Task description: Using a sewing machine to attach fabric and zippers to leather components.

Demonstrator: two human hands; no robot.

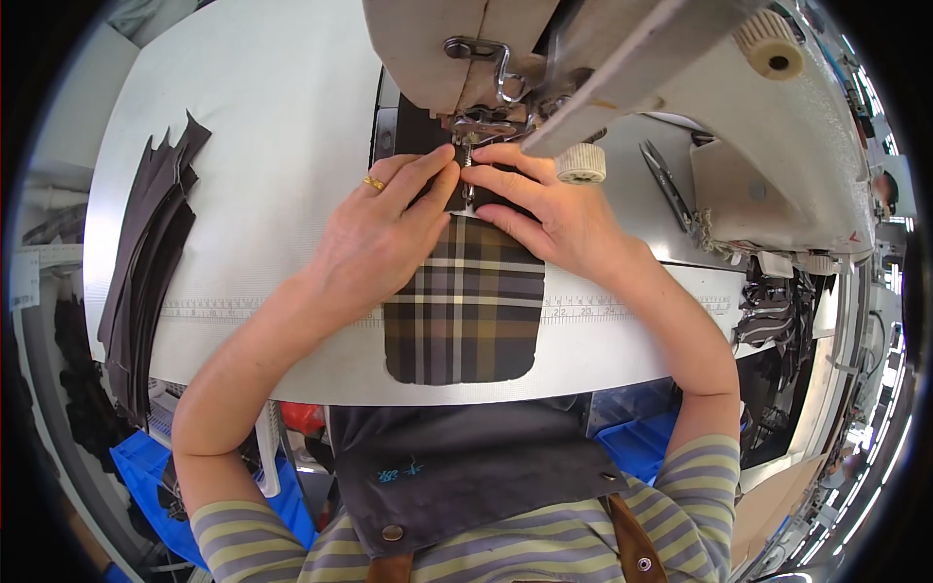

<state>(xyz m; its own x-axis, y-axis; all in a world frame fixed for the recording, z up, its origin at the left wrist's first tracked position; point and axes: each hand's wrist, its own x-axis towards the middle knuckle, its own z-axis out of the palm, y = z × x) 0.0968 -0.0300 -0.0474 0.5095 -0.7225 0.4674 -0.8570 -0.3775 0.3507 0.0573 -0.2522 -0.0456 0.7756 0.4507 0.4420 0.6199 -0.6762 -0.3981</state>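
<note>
At the presser foot of a sewing machine (466, 131), my left hand (394, 214) has its fingers together and bent over a dark fabric strip (408, 126) with a narrow metal strip, apparently a zipper (468, 192), its thumb hidden. My right hand (544, 209) rests fingertips on that strip from the right, fingers apart. Beneath both hands, a plaid fabric piece (462, 321) with rounded corners reaches toward the table's front edge.
A pile of dark cut fabric (146, 253) lies left on the white table (243, 97); scissors (666, 189) lie right of the needle. Striped offcuts (773, 311) heap at the right. Blue bins (627, 447) and a dark apron flap (466, 466) show below the edge.
</note>
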